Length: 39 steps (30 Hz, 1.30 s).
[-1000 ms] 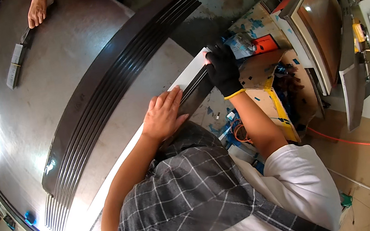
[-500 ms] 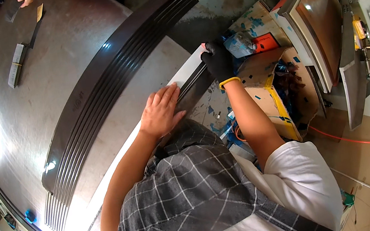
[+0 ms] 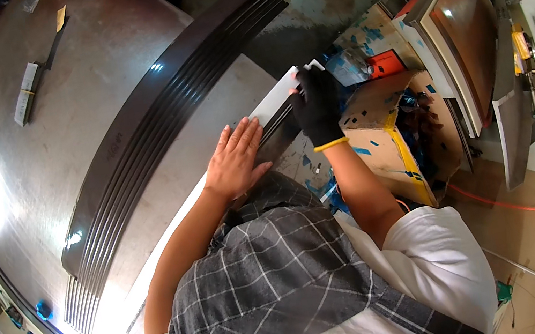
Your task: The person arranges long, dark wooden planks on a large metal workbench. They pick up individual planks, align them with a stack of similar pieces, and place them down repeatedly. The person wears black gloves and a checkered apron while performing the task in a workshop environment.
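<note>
A long white strip with dark grooved edges (image 3: 273,97) lies slantwise along the near side of the metal table, in front of my body. My bare left hand (image 3: 235,158) rests flat on it, fingers stretched and thumb apart. At the strip's far right end is my right hand (image 3: 318,107), in a black glove with a yellow cuff and bare fingertips. Its fingers are bent and closed at the strip's edge. A small white piece (image 3: 315,64) shows just beyond them; the glove hides what they grip.
Several long dark curved strips (image 3: 153,119) lie together on the metal table (image 3: 87,62). A banded bundle of short pieces (image 3: 27,94) sits farther left. To the right stand an open cardboard box (image 3: 378,148), a clear plastic container (image 3: 348,67) and leaning panels (image 3: 459,43). An orange cable (image 3: 522,206) crosses the floor.
My right hand has turned and shifted slightly at the strip's end, and the white piece now shows beyond its fingers. My left hand stays put. Another person's hand at the top left has mostly left view.
</note>
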Tool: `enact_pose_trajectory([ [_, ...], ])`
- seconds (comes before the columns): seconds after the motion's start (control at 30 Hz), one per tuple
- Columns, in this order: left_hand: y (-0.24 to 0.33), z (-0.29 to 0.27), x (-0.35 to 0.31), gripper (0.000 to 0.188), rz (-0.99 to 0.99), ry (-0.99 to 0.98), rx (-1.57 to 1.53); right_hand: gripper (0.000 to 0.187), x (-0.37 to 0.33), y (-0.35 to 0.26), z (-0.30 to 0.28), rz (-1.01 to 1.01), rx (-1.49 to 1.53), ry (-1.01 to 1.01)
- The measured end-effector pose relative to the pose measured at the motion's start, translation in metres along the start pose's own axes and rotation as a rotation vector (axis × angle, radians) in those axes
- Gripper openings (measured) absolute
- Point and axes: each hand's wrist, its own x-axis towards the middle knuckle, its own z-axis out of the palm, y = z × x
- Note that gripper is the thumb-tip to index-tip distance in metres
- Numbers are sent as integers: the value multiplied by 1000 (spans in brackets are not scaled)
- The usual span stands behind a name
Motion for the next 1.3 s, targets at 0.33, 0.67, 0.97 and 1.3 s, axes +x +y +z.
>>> enact_pose_trajectory([
  [0.33,1,-2,-2,71,9,22,15,24,21,19,5,-78,-205,63],
  [0.67,-13,0,-4,46,39,212,-300,12,-33,-80,-52,-150,570,-617],
  [0.97,-22,-57,-149,31,-303,92,-780,34,-11,-72,11,-367,-58,-205],
  [1.3,106,-94,-863,50,-2738,-45,802,37,-30,-119,7,-430,-725,7],
])
